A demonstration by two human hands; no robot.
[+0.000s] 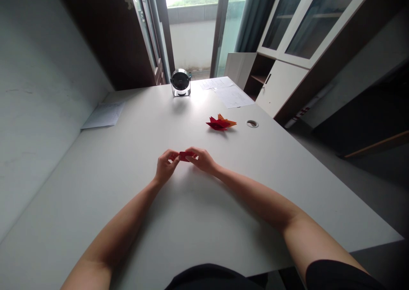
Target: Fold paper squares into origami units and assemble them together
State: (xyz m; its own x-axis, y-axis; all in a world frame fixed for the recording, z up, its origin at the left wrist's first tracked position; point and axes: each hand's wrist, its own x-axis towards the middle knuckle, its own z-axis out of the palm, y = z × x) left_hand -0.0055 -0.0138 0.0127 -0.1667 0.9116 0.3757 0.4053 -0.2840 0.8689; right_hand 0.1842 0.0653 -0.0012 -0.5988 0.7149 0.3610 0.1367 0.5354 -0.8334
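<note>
A small folded piece of red paper (184,156) is held between my two hands, just above the middle of the white table (204,217). My left hand (166,164) pinches its left end with thumb and fingers. On the other end, my right hand (200,158) is closed, its thumb lying over the near face and its fingers behind. Part of the paper is hidden by the fingers. Farther off to the right lies a pointed cluster of folded red and orange paper (221,123), apart from both hands.
A small round silver-rimmed fan (180,83) stands at the table's far edge. Printed sheets (233,96) lie at the far right, and more papers (105,114) by the left wall. A round cable hole (252,123) sits near the right edge. An open cabinet door (240,67) stands beyond.
</note>
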